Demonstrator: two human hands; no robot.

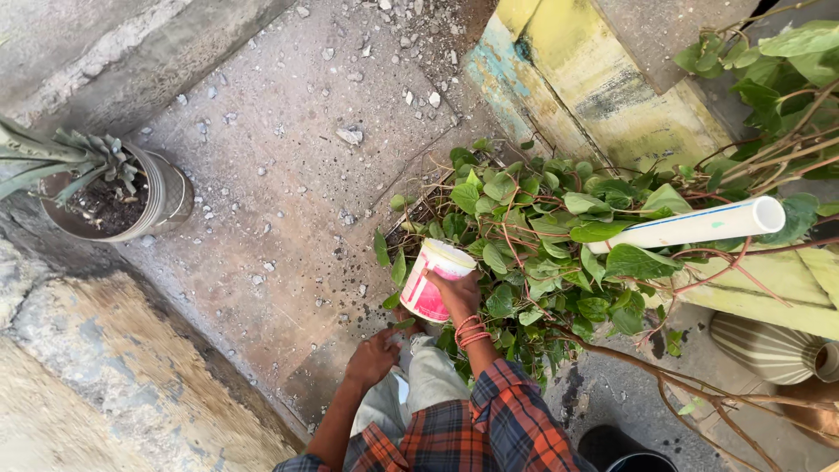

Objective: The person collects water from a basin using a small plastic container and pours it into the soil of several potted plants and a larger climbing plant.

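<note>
Right hand (459, 293) has a closed grip on the pink-and-white tub (434, 281), tilted, mouth up-right into the leafy vine (542, 236). Tub sits ahead of the knees. Left hand (371, 358) rests low-left on the knee, holding nothing I can see; right is nearer.

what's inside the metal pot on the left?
The metal pot holds dark soil with pale bits in it and a spiky grey-green plant leaning out over the rim. The leaves cover part of the soil; the plant's base and anything deeper are hidden.
</note>
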